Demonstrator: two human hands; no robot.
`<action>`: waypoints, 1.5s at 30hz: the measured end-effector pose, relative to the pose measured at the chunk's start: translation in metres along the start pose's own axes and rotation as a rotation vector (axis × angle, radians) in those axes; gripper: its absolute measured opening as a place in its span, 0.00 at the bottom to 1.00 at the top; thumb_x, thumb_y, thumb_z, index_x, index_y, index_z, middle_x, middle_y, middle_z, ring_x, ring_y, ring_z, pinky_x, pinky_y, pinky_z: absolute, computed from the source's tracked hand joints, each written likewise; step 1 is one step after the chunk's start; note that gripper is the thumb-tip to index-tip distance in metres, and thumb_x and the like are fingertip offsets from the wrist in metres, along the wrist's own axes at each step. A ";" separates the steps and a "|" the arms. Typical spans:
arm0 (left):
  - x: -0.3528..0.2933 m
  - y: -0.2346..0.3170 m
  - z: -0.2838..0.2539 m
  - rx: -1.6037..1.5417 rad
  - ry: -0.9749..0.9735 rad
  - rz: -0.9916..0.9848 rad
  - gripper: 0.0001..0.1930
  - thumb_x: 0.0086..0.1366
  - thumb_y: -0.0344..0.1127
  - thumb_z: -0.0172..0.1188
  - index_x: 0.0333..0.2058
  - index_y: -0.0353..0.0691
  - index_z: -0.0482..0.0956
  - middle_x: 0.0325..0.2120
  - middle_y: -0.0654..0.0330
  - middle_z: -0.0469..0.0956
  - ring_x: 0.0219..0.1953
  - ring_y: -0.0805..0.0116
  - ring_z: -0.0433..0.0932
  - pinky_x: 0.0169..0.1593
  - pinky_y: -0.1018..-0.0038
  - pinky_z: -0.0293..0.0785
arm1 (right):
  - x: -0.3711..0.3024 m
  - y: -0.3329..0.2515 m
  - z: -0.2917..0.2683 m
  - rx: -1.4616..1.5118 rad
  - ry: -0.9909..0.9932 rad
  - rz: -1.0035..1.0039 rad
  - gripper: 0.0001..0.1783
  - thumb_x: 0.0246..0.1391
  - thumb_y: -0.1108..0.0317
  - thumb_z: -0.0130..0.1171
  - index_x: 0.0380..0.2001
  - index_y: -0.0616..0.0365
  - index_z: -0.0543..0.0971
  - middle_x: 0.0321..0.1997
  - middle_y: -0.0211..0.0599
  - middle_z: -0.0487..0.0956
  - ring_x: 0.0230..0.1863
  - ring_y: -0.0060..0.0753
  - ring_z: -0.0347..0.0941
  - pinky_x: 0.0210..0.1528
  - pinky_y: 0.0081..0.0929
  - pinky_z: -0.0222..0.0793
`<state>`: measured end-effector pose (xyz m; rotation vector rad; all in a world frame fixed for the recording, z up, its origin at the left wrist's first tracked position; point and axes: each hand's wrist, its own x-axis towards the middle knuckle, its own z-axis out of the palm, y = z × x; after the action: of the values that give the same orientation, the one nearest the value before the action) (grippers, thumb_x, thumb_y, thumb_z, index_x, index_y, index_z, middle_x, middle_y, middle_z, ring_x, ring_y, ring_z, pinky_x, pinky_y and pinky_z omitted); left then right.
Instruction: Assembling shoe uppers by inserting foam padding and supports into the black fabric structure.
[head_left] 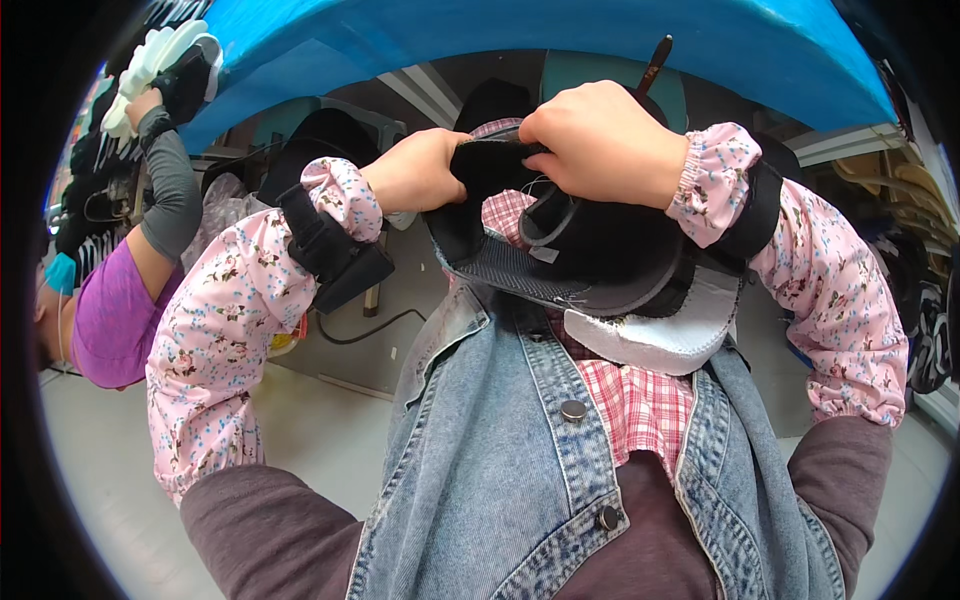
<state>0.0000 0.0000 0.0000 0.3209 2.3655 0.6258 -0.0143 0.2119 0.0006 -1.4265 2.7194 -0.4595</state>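
A black fabric piece [610, 245] with a curved, mesh-lined edge is raised in front of my chest; it looks like a sewn upper, but I cannot tell its exact kind. My left hand [418, 172] grips its left rim, the fingertips hidden behind the dark cloth. With thumb and fingers bent, my right hand [602, 143] pinches the upper edge near the middle. Loose threads hang by the right fingertips. Below the black piece shows a curved white panel [660, 335] with a rough edge. Red checked cloth [507, 213] is visible through the opening.
A blue covered surface [560, 30] stretches across the far side. At the left, another person's hand [145, 108] holds white petal-shaped pieces [160, 55]. Tan curved pieces [905, 190] are stacked at the right. A dark cable [370, 335] lies at lower left.
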 end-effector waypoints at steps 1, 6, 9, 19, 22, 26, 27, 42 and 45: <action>-0.001 0.001 -0.001 -0.011 -0.006 0.010 0.22 0.46 0.28 0.61 0.44 0.36 0.75 0.29 0.51 0.79 0.34 0.60 0.78 0.41 0.71 0.72 | 0.001 0.001 0.001 -0.010 0.020 -0.002 0.10 0.41 0.63 0.61 0.24 0.57 0.80 0.20 0.41 0.76 0.28 0.43 0.75 0.32 0.34 0.70; 0.002 0.005 -0.003 0.033 0.014 0.011 0.17 0.47 0.26 0.62 0.39 0.31 0.73 0.28 0.53 0.79 0.33 0.68 0.77 0.41 0.73 0.71 | 0.001 0.008 0.001 -0.012 0.042 0.019 0.11 0.42 0.61 0.62 0.23 0.58 0.79 0.19 0.40 0.76 0.26 0.43 0.74 0.31 0.34 0.69; 0.002 0.002 0.001 -0.004 -0.009 0.054 0.16 0.48 0.28 0.63 0.38 0.30 0.74 0.27 0.54 0.79 0.32 0.70 0.76 0.40 0.74 0.71 | -0.003 0.006 0.005 -0.012 0.067 0.002 0.12 0.42 0.59 0.62 0.22 0.58 0.79 0.19 0.40 0.76 0.26 0.43 0.74 0.30 0.34 0.69; -0.001 0.008 -0.006 -0.268 -0.071 0.045 0.16 0.56 0.36 0.61 0.41 0.34 0.75 0.27 0.62 0.78 0.29 0.76 0.73 0.36 0.77 0.70 | -0.006 0.006 0.002 -0.013 0.160 -0.070 0.13 0.45 0.58 0.60 0.28 0.56 0.76 0.15 0.39 0.73 0.22 0.42 0.73 0.25 0.33 0.67; -0.007 0.011 -0.010 -0.368 -0.094 -0.035 0.15 0.59 0.37 0.58 0.43 0.36 0.73 0.27 0.69 0.75 0.27 0.82 0.69 0.31 0.82 0.67 | -0.007 0.002 -0.001 -0.031 0.185 -0.052 0.13 0.46 0.59 0.59 0.28 0.56 0.74 0.14 0.40 0.72 0.21 0.42 0.73 0.24 0.33 0.67; -0.008 0.021 -0.010 -0.265 -0.058 -0.112 0.13 0.62 0.36 0.52 0.43 0.36 0.74 0.25 0.71 0.73 0.25 0.85 0.66 0.26 0.84 0.63 | -0.008 -0.005 0.010 0.000 0.201 -0.192 0.08 0.44 0.65 0.58 0.25 0.57 0.72 0.16 0.37 0.73 0.22 0.39 0.74 0.25 0.32 0.69; -0.007 0.024 -0.008 -0.230 -0.056 -0.125 0.13 0.62 0.35 0.51 0.43 0.35 0.74 0.24 0.71 0.72 0.24 0.85 0.66 0.25 0.84 0.62 | -0.009 -0.005 0.015 0.047 0.230 -0.261 0.09 0.44 0.65 0.59 0.24 0.56 0.71 0.15 0.37 0.72 0.22 0.40 0.73 0.24 0.33 0.68; -0.013 0.022 -0.014 -0.261 -0.145 0.027 0.23 0.63 0.38 0.55 0.57 0.45 0.65 0.26 0.74 0.69 0.26 0.85 0.61 0.29 0.86 0.60 | -0.015 0.010 -0.003 -0.199 0.165 0.020 0.15 0.48 0.57 0.58 0.19 0.57 0.73 0.13 0.38 0.72 0.18 0.40 0.72 0.21 0.31 0.66; -0.006 0.015 -0.009 -0.221 -0.055 0.231 0.23 0.63 0.38 0.55 0.57 0.45 0.64 0.23 0.72 0.66 0.24 0.83 0.59 0.28 0.85 0.59 | -0.013 0.010 -0.010 -0.233 0.134 0.071 0.13 0.42 0.58 0.62 0.17 0.57 0.79 0.16 0.39 0.76 0.21 0.39 0.75 0.23 0.28 0.68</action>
<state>0.0002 0.0073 0.0169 0.5093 2.1976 0.9658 -0.0165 0.2298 0.0064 -1.3866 3.0052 -0.2491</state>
